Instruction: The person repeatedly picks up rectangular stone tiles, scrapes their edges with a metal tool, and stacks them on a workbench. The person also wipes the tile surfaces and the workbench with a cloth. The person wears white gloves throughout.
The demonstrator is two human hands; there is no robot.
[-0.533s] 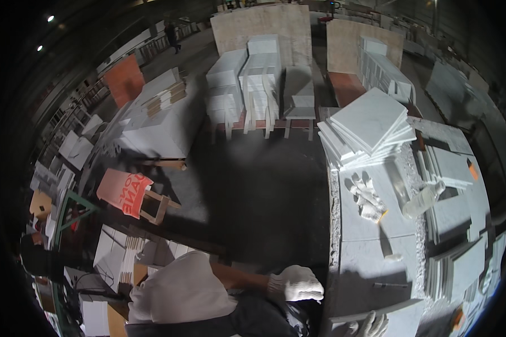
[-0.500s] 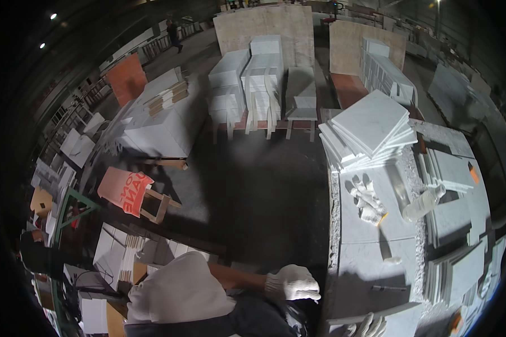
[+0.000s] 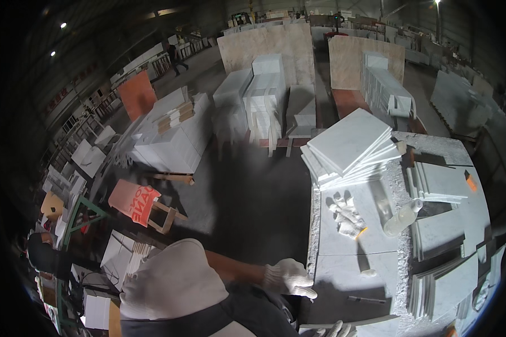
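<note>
My left hand (image 3: 289, 277), in a white knit glove, hangs at the near left side of the workbench (image 3: 348, 269). Its fingers are loosely bent, with a small gap between them, and nothing shows in them. At the lower edge, my gloved right hand (image 3: 338, 330) has its fingers on a pale marble tile (image 3: 371, 322), of which mainly the far edge shows. Its thumb and palm are out of view. Beyond lie a dark, thin strip-like tool (image 3: 366, 300), a small handled tool (image 3: 366, 264), a spare white glove (image 3: 348, 217) and a clear bottle (image 3: 400, 220).
A fanned stack of marble tiles (image 3: 351, 143) stands at the bench's far end. More tiles (image 3: 441, 286) lean along its right side. At left are a stool with a red cloth (image 3: 134, 201) and a block of slabs (image 3: 171, 151). A person (image 3: 175, 59) walks far off.
My view has tilted up and turned slightly right, so the bench sits lower and further left. My left hand's fingers look a little more apart. The right hand stays at the tile.
</note>
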